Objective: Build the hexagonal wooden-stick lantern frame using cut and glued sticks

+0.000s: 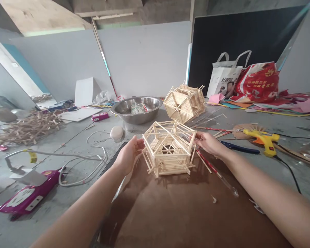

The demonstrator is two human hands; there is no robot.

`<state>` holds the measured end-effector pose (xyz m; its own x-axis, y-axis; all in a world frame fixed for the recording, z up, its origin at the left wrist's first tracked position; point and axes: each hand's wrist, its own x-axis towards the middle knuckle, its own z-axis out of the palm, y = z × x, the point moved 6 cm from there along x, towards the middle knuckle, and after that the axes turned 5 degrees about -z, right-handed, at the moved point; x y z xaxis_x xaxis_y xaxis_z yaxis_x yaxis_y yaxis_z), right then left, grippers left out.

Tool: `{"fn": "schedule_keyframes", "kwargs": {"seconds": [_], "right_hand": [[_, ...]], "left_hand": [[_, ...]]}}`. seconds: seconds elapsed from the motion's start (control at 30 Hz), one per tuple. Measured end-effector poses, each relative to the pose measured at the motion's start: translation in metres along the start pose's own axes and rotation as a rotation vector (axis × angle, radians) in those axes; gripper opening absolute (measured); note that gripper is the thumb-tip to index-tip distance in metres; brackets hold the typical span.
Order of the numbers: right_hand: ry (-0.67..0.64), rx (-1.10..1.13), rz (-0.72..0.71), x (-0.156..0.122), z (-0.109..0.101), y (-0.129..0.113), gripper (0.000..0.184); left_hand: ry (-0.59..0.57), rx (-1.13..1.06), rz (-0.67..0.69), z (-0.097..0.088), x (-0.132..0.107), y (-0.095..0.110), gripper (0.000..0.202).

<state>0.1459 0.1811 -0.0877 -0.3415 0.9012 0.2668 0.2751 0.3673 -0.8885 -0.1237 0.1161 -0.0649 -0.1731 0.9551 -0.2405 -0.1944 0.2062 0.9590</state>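
Now holding hex stick frame (169, 148) on far edge of brown board (183, 210). Clamping its left side w/ L hand (129, 155), pinching right top rim w/ R hand (209, 142). Behind: 2nd stick frame (184, 101) tipped on side, beside metal bowl (126, 115); yellow glue gun (265, 139) at right.

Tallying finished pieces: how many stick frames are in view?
2. One frame stands on the board, held by left hand and right hand; the other frame lies tipped behind it, right of the bowl, perhaps hiding a third.
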Motion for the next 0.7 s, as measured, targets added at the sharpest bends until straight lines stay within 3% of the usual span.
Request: {"fn": "schedule_keyframes", "kwargs": {"seconds": [0.13,0.23,0.33,0.53,0.63,0.7], "right_hand": [[0.105,-0.129,0.032,-0.003,-0.002,-0.006,0.025],[0.219,-0.224,-0.031,-0.005,-0.005,-0.019,0.022],[0.249,-0.226,-0.056,-0.007,-0.005,-0.024,0.020],[0.231,-0.121,0.000,-0.009,-0.008,-0.010,0.023],[0.210,-0.036,0.010,-0.010,-0.009,0.000,0.025],[0.278,-0.019,0.009,-0.011,-0.015,0.005,0.027]], "left_hand": [[-0.057,-0.020,-0.068,-0.008,0.003,0.000,0.018],[-0.180,-0.057,-0.159,-0.004,0.003,-0.003,0.019],[-0.227,-0.130,-0.185,0.002,0.002,-0.003,0.021],[-0.392,-0.212,-0.240,0.015,-0.011,-0.009,0.030],[-0.391,-0.216,-0.276,0.017,-0.018,-0.015,0.029],[-0.403,-0.217,-0.325,0.021,-0.021,-0.019,0.027]]}}
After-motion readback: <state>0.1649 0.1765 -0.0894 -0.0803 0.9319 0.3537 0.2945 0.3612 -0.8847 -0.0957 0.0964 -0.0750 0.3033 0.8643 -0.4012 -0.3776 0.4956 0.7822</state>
